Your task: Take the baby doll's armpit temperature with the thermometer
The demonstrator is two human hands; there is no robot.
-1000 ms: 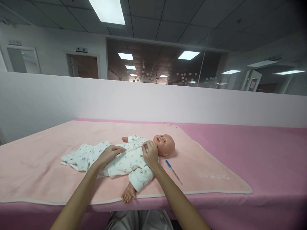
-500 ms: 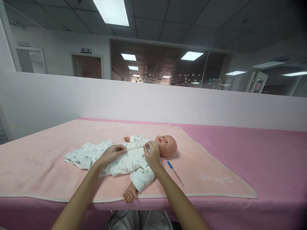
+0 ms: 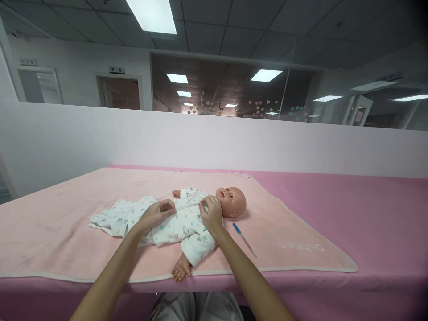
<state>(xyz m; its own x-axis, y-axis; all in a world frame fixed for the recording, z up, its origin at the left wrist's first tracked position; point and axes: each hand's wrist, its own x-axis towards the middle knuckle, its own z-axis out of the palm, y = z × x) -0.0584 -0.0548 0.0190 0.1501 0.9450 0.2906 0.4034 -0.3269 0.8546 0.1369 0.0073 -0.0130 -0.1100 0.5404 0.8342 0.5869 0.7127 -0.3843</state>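
Observation:
A baby doll (image 3: 230,201) lies on its back on a pale pink blanket (image 3: 67,223), head to the right, dressed in a white patterned romper (image 3: 180,227). My left hand (image 3: 155,215) is closed, pinching the romper's front edge at the doll's chest. My right hand (image 3: 210,214) is closed on the romper's collar just below the doll's chin. A thin strip of the garment's edge stretches between the two hands. The romper's empty legs (image 3: 113,216) trail flat to the left. The doll's bare hand (image 3: 180,269) rests near the blanket's front edge.
A blue-capped pen (image 3: 244,240) lies on the blanket to the right of my right forearm. The blanket covers a darker pink table (image 3: 368,214). A white partition wall (image 3: 234,142) runs along the far side.
Both hands stay at the romper's chest and collar. My left fingers have curled a little tighter on the edge. The view has shifted slightly.

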